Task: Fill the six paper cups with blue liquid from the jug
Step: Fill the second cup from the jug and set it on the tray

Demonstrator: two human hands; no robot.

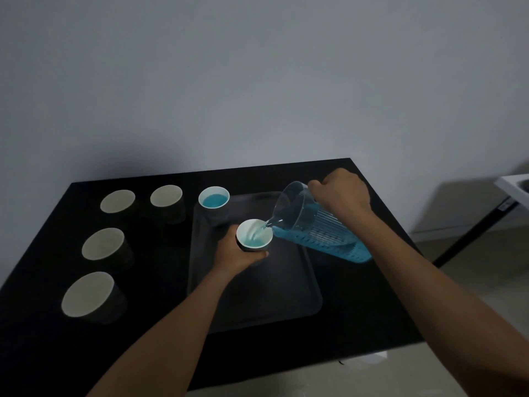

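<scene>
My right hand grips the handle of a clear ribbed jug, tilted left with blue liquid in its lower side. A thin stream runs from its spout into a dark paper cup that my left hand holds over the dark tray; a little blue liquid shows inside. Another cup holding blue liquid stands at the tray's far left corner. Several cups with pale insides and no liquid stand on the black table to the left.
The black table stands against a grey wall, its right and near edges close by. A white table corner with a dark leg stands on the pale floor at the right.
</scene>
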